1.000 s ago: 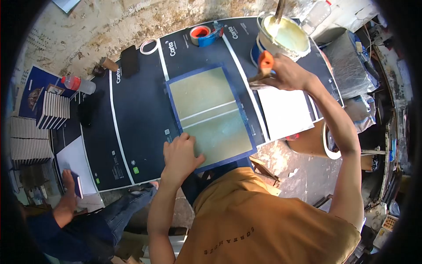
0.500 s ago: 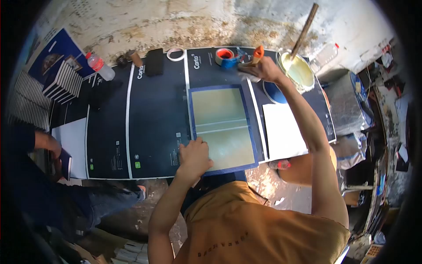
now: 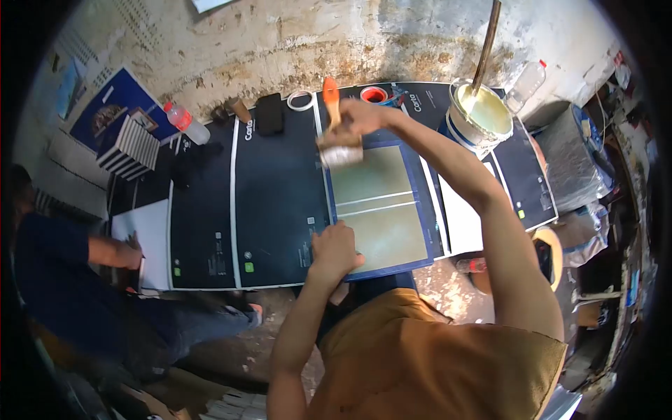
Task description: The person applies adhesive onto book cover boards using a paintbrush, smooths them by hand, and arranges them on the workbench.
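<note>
My right hand [image 3: 365,117] is closed around a wide paintbrush [image 3: 340,143] with an orange-tipped handle, its pale bristles blurred at the upper left corner of a book cover [image 3: 381,231]. The cover lies flat, with two greenish-tan boards, a narrow spine strip between them and a dark blue border. My left hand [image 3: 336,250] rests on its lower left edge, fingers laid down and thumb out to the right. A white bucket [image 3: 458,133] of pale glue-like liquid stands to the right, a wooden stick leaning in it.
Along the table's [image 3: 276,203] back stand red and blue tape rolls [image 3: 374,94], a pale ring of tape [image 3: 301,101], a black block [image 3: 269,115] and a water bottle [image 3: 187,124]. White sheets [image 3: 465,217] lie at right. Another person's hand [image 3: 129,252] touches white paper at left, near stacked books [image 3: 127,150].
My right hand has carried the paintbrush leftward from beside the bucket to the cover's upper left corner. My left hand stays on the cover. The camera view has shifted.
</note>
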`<state>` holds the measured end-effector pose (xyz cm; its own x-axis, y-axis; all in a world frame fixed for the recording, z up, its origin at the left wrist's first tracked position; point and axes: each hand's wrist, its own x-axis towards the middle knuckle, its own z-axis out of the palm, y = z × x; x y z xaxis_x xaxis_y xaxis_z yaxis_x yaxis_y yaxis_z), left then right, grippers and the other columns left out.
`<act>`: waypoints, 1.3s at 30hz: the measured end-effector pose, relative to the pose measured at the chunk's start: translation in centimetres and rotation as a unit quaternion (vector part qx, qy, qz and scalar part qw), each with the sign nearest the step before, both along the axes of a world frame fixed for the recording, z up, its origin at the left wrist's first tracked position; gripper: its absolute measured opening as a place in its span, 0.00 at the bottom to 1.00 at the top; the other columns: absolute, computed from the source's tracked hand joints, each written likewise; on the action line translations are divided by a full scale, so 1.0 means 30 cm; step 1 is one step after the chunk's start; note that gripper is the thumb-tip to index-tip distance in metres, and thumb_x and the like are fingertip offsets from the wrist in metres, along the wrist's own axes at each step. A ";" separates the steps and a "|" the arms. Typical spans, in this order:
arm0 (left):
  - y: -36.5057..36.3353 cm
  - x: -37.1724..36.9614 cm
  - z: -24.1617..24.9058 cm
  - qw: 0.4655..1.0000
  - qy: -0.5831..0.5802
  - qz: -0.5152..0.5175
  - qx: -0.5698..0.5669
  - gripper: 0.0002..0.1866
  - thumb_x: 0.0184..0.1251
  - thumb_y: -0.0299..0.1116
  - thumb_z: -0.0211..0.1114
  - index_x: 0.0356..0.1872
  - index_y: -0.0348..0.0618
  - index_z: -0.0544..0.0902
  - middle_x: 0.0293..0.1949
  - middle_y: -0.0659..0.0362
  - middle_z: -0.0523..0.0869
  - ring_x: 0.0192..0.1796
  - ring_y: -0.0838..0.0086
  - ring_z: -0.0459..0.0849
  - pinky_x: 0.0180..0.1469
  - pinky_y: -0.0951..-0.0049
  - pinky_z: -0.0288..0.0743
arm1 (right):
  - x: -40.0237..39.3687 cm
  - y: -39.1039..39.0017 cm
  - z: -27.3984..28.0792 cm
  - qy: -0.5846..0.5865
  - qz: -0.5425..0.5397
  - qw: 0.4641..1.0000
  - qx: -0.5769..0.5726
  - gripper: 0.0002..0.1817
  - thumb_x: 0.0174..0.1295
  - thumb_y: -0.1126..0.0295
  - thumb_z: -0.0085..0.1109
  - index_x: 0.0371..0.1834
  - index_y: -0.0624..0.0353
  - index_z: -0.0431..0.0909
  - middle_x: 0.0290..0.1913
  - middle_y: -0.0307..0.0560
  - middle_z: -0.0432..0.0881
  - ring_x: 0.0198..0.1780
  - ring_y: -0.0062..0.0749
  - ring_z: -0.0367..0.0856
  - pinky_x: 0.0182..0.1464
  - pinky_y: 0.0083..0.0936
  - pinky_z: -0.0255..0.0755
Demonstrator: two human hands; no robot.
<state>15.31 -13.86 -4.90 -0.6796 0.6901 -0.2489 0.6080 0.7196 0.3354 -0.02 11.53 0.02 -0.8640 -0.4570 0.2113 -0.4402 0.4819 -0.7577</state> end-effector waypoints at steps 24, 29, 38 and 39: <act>0.057 0.004 0.088 0.999 -0.001 -0.025 -0.023 0.25 0.45 0.44 0.74 0.46 0.42 0.86 0.47 0.55 0.85 0.48 0.59 0.86 0.49 0.60 0.78 | 0.137 0.369 -0.112 0.063 -0.264 0.962 0.023 0.20 0.54 0.55 0.65 0.36 0.63 0.84 0.32 0.62 0.85 0.40 0.54 0.86 0.43 0.41 0.79; 0.078 -0.003 0.100 0.999 -0.019 -0.019 -0.034 0.26 0.45 0.42 0.74 0.46 0.40 0.86 0.48 0.54 0.85 0.49 0.57 0.86 0.52 0.61 0.79 | 0.212 0.405 -0.087 0.056 -0.393 0.911 0.106 0.22 0.58 0.50 0.63 0.36 0.62 0.85 0.33 0.60 0.86 0.40 0.52 0.87 0.45 0.44 0.80; 0.058 -0.004 0.069 0.999 0.005 -0.033 0.009 0.25 0.45 0.42 0.75 0.46 0.41 0.86 0.46 0.56 0.85 0.48 0.60 0.85 0.45 0.60 0.77 | 0.371 0.119 -0.057 0.008 -0.400 0.916 -0.022 0.18 0.60 0.54 0.61 0.29 0.60 0.84 0.20 0.56 0.82 0.27 0.54 0.85 0.37 0.44 0.81; 0.065 -0.010 0.067 0.999 0.000 -0.034 0.007 0.25 0.45 0.42 0.75 0.46 0.41 0.86 0.46 0.56 0.85 0.48 0.60 0.85 0.45 0.60 0.76 | 0.395 0.035 -0.062 -0.003 -0.375 0.926 -0.049 0.18 0.60 0.55 0.61 0.29 0.60 0.83 0.21 0.57 0.82 0.27 0.55 0.85 0.37 0.45 0.81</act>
